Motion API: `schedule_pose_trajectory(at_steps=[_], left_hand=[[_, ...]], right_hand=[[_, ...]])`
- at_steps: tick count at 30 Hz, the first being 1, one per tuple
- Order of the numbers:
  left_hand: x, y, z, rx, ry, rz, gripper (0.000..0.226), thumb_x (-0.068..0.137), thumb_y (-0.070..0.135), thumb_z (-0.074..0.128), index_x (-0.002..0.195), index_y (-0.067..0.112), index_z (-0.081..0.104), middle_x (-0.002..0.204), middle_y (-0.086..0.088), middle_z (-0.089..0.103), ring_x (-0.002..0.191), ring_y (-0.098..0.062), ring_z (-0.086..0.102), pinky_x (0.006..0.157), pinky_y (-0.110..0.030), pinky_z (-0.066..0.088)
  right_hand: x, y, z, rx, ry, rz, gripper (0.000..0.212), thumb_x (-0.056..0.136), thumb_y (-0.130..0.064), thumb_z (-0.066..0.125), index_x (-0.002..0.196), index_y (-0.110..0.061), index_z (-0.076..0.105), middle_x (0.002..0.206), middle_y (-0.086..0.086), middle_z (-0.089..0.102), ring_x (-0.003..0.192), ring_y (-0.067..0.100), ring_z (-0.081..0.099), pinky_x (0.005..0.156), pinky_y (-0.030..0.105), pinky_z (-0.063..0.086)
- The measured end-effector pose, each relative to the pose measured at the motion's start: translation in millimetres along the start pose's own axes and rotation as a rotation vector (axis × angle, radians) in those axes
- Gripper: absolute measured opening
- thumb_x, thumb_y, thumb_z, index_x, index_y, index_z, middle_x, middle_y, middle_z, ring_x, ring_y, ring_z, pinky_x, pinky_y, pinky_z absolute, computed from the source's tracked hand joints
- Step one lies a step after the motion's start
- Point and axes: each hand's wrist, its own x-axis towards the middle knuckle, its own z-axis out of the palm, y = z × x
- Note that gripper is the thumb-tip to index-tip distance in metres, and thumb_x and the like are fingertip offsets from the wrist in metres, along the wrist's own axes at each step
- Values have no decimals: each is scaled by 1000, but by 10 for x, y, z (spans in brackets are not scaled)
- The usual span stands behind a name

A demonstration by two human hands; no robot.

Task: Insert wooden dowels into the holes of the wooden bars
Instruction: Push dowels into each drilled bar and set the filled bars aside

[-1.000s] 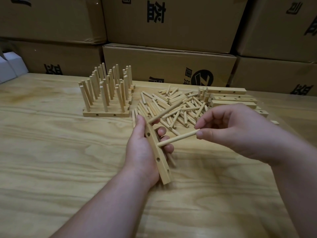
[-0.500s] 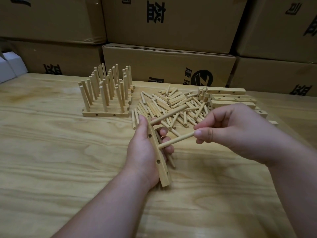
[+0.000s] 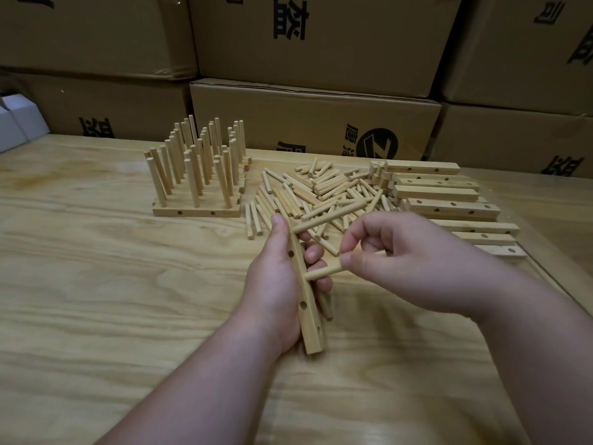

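Left hand (image 3: pixel 272 284) grips bar (image 3: pixel 305 303); right hand (image 3: pixel 394 261) pinches dowel (image 3: pixel 324 273) at hole. Tilted push could jam it.

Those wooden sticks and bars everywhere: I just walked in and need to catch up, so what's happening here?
A person is fitting dowels into drilled bars. The left hand grips a wooden bar that already carries one dowel near its far end. The right hand pinches a second dowel with its tip at the bar's middle. Finished bars stand behind on the left, loose dowels lie in the centre, and empty bars sit on the right.
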Motion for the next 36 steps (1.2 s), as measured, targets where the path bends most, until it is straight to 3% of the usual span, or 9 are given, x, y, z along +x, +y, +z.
schedule_pose_trajectory(at_steps=[3, 6, 10, 18, 23, 26, 30, 33, 36], left_hand=[[-21, -12, 4, 75, -1, -9, 52, 98, 65, 42, 81, 17, 55, 61, 1, 44, 49, -16, 42, 50, -28, 40], [-40, -20, -1, 171, 39, -8, 58, 96, 70, 41, 67, 21, 54, 59, 4, 45, 49, -16, 44, 55, -30, 40], [-49, -13, -1, 219, 51, 6, 65, 97, 71, 38, 53, 26, 56, 56, 6, 45, 48, -14, 44, 53, -29, 40], [-52, -17, -10, 208, 35, -1, 57, 99, 68, 35, 73, 21, 53, 58, 5, 43, 44, -14, 42, 47, -27, 39], [-49, -20, 2, 185, 72, -3, 61, 99, 68, 36, 63, 23, 56, 57, 5, 43, 44, -13, 45, 47, -25, 43], [-49, -20, 10, 166, 68, -11, 62, 99, 67, 36, 63, 22, 59, 56, 4, 43, 45, -14, 46, 47, -25, 46], [-58, -8, 11, 180, 44, -30, 56, 100, 67, 36, 77, 18, 53, 56, 4, 43, 43, -13, 45, 44, -23, 45], [-67, -8, 14, 180, 44, -23, 55, 100, 65, 36, 79, 17, 52, 56, 4, 42, 43, -13, 44, 43, -22, 44], [-64, -15, 19, 171, 64, -6, 55, 100, 65, 37, 76, 18, 53, 55, 4, 42, 44, -13, 46, 43, -23, 45]], right_hand=[[-9, -54, 86, -132, -42, 12, 20, 83, -61, 65, 88, -43, 74, 63, -20, 63, 57, -2, 56, 55, 22, 42], [-9, -83, 181, -176, -33, 12, 20, 84, -61, 68, 79, -43, 74, 72, -15, 70, 69, 3, 64, 65, 32, 53], [7, -81, 217, -218, -15, -9, 21, 84, -58, 69, 78, -38, 74, 71, -11, 71, 68, 6, 65, 68, 36, 57], [16, -3, 203, -71, -79, 1, 18, 86, -55, 69, 80, -39, 76, 79, -20, 70, 76, -3, 63, 72, 29, 50], [16, -65, 246, -168, -16, -6, 23, 87, -53, 68, 77, -33, 74, 76, -17, 70, 71, 1, 64, 69, 31, 55], [18, -76, 244, -191, -26, -5, 29, 88, -50, 69, 73, -26, 73, 69, -29, 65, 67, -4, 61, 58, 26, 46], [15, -43, 199, -123, -73, -2, 27, 89, -47, 70, 75, -24, 74, 70, -35, 63, 70, -14, 59, 60, 15, 40], [21, -35, 210, -107, -64, 6, 27, 89, -47, 70, 77, -23, 74, 75, -26, 67, 73, -8, 60, 67, 22, 44], [25, -59, 247, -132, -57, -11, 29, 90, -44, 68, 74, -21, 72, 72, -39, 61, 72, -14, 58, 64, 18, 40]])
